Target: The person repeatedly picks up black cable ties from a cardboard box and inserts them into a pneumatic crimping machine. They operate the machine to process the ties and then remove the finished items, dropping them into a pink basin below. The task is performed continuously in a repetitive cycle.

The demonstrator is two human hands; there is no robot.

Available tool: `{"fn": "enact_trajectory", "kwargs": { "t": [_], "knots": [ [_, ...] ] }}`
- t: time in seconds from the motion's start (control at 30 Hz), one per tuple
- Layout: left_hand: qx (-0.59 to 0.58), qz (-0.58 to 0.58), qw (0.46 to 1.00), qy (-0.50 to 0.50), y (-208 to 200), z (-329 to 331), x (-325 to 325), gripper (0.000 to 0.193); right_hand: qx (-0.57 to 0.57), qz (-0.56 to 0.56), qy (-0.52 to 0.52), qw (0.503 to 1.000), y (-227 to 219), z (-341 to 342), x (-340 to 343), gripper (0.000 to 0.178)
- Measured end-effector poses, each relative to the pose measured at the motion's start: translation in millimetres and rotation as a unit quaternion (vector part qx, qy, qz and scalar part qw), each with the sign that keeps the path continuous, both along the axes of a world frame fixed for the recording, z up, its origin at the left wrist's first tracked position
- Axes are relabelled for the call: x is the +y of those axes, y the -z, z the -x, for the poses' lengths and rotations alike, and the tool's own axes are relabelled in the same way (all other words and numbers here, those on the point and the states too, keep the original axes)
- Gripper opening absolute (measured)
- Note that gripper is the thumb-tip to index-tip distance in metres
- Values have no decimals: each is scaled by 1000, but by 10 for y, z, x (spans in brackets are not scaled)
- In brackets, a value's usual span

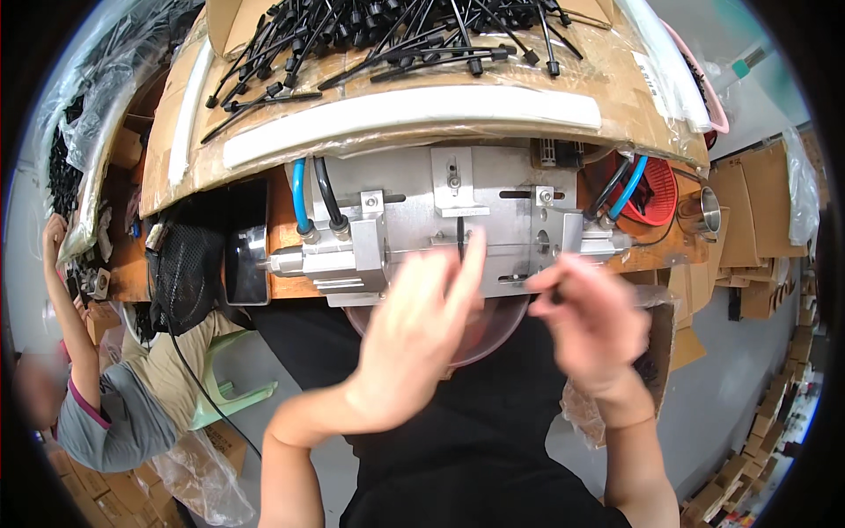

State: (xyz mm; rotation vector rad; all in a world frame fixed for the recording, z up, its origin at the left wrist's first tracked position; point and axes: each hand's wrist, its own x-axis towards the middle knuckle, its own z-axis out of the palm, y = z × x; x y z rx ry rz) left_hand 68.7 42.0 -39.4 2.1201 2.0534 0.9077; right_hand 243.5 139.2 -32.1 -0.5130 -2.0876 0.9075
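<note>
A metal fixture (411, 194) with two cylinders lies in front of me, and a thin black stem (460, 231) stands upright in its middle, below a small bracket (453, 185). My left hand (414, 330) reaches up to the fixture with its index finger stretched beside that stem; motion blurs the other fingers. To the right of the fixture's middle, my right hand (598, 321) is curled, its fingertips pinched round something small and dark that I cannot make out. Below the fixture's front edge shows part of a clear round bowl (493, 339), mostly covered by my left hand.
Black stems with knobbed ends (396, 40) lie piled on the cardboard (326, 75) above. Blue hoses (299, 198) and black ones run into the cylinders. A red basket (656, 198) and a metal cup (701, 214) stand right. Left are a dark tablet (247, 246) and another person (123, 414).
</note>
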Motion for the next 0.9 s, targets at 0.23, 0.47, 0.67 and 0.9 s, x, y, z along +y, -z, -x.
{"fn": "enact_trajectory", "kwargs": {
  "t": [0.23, 0.47, 0.67, 0.9],
  "knots": [
    [90, -144, 985, 40, -616, 854, 1406, 14, -114, -44, -24, 992, 670, 216, -401, 66],
    [101, -127, 983, 82, -808, 1018, 1321, 10, -115, -65, -24, 991, 633, 260, -295, 66],
    [165, -197, 963, 83, -637, 1301, 1114, 11, -114, -246, 30, 962, -168, 316, 280, 32],
    [54, -69, 996, 25, -591, 1050, 1168, 30, -204, -368, 61, 905, -710, 1126, 1399, 21]
  ]
}}
